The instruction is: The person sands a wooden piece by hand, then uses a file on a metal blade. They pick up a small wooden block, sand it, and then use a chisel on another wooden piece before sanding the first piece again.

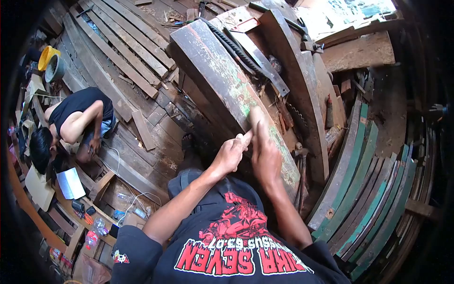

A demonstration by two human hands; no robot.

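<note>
My left hand (pixel 230 154) is closed, its fingers curled and reaching toward the right hand. Close beside it, my right hand (pixel 266 158) is smeared by motion, so its grip does not show clearly. A pale, rounded, blurred thing (pixel 257 116) shows at the fingertips; I cannot make out its kind. Both hands are over the edge of a thick timber beam (pixel 213 71) with worn green paint. Along the beam's far side lie a long flat metal blade (pixel 265 64) and a black ribbed length (pixel 227 43). A hammer (pixel 301 152) rests to the right.
A person (pixel 78 116) crouches at the left beside an open notebook (pixel 71 183). Long planks (pixel 125 45) cover the floor behind. Curved green-edged boards (pixel 352 165) are stacked at the right. A white cable (pixel 118 158) runs across the floor at the left.
</note>
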